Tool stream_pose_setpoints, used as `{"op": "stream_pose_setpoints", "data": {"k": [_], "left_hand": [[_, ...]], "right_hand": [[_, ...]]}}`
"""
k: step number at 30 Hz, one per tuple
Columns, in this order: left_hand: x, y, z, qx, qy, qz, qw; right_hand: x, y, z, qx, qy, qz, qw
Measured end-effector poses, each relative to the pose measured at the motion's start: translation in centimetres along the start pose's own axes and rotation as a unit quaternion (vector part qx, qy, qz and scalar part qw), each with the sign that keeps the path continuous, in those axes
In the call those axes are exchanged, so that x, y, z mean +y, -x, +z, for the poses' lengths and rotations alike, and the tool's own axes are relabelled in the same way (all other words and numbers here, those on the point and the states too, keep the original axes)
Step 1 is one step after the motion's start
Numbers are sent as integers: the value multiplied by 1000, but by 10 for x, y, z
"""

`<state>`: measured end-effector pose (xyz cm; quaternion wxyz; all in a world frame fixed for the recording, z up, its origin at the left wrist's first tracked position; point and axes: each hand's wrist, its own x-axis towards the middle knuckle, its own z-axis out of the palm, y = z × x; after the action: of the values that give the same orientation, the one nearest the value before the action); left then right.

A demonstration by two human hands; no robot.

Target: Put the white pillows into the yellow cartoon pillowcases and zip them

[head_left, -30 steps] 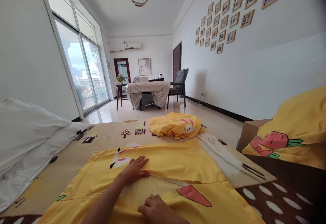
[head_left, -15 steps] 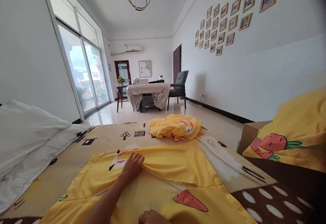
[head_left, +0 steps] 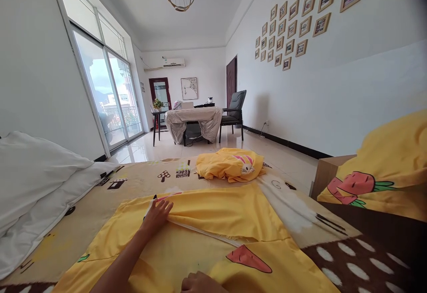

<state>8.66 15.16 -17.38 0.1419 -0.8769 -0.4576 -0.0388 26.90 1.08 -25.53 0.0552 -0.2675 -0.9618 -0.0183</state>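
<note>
A yellow pillowcase with rabbit and carrot prints lies spread in front of me, with a long slit showing a pale zipper strip. My left hand reaches over the upper lip of the slit beside the rabbit print, fingers bent over the fabric and the thumb mostly hidden. At the bottom edge of the view, my right hand is curled closed on the lower lip, its fingertips out of sight. Between my hands the slit gapes, baring a paler inner layer.
A patterned blanket covers the bed under the pillowcase. A bunched yellow cloth lies beyond it. White bedding is at left. More yellow cloth hangs over a brown box at right. A covered table and chair stand farther off.
My left hand has slid left along the upper lip and now covers part of the rabbit print. More of the zipper strip shows. My right hand is nearly in the same place.
</note>
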Motion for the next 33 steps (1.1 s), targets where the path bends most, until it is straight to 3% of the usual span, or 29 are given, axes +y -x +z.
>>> {"op": "stream_pose_setpoints", "data": {"k": [8, 12, 15, 17, 20, 27, 33], "left_hand": [[-12, 20, -6, -61, -19, -29, 998], [4, 25, -11, -125, -5, -49, 991], [28, 23, -25, -173, 57, 13, 983], [44, 16, -34, -152, 93, 51, 983], [60, -3, -38, -104, 95, 48, 989], [69, -32, -12, -71, 90, -12, 993], [67, -27, -2, -44, 120, -15, 992]], "right_hand": [[-6, 6, -18, -17, 8, 3, 1000], [-7, 8, -18, 0, 1, -1, 1000], [-8, 11, -18, 33, 6, -7, 999], [-9, 13, -16, 51, 20, -3, 998], [-10, 11, -7, 64, 47, 2, 997], [-4, -14, 34, 69, 67, 29, 995], [-1, -13, 40, 41, 90, 18, 995]]}}
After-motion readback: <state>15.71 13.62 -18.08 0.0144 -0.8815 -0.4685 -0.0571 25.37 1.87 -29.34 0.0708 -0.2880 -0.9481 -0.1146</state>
